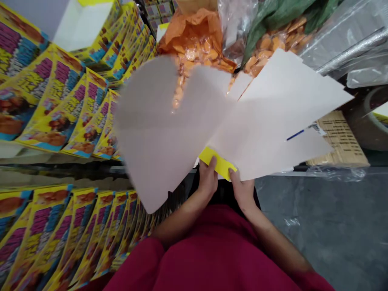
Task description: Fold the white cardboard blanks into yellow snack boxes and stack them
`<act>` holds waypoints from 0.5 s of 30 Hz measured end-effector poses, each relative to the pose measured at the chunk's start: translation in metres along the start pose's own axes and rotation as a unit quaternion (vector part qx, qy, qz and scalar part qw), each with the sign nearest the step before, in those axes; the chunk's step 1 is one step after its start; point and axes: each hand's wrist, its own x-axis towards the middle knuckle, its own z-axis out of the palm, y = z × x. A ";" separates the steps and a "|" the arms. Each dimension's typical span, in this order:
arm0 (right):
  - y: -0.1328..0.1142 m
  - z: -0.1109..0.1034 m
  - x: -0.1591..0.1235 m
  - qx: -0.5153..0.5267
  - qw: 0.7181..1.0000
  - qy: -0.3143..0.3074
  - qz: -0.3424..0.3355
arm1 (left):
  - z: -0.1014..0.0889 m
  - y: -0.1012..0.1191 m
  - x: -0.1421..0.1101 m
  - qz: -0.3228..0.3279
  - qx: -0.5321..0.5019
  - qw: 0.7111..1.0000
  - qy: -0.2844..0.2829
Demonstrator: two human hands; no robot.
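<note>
Both hands are low in the middle of the view, at the near edge of a large white cardboard sheet (160, 133). My left hand (208, 176) pinches a yellow flap (220, 163) of the sheet, thumb on top. On the flap's right end, my right hand (243, 189) presses its thumb, fingers closed underneath. The sheet's left part is raised and smeared by motion. Under and to the right of it lies a stack of white cardboard blanks (273, 117). A blue pen (294, 135) rests on that stack. The fingers beneath the flap are hidden.
Printed yellow boxes (57, 97) stand in rows at the left, with more boxes (60, 234) on a lower level. Orange wrapped pieces (197, 54) spill from an orange bag (194, 26) at the back. A green bag (273, 16), clear plastic (351, 44) and a brown bundle (342, 139) lie to the right.
</note>
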 end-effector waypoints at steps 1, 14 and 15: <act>0.002 0.000 -0.001 -0.015 1.000 0.003 -0.010 | 0.001 -0.002 -0.001 -0.001 -0.005 1.000 -0.006; 0.045 -0.004 -0.018 -0.147 0.980 -0.042 -0.125 | -0.010 -0.005 0.024 0.011 0.073 0.994 0.081; 0.046 -0.004 -0.018 -0.148 0.981 -0.047 -0.118 | -0.009 -0.005 0.024 0.008 0.077 0.994 0.076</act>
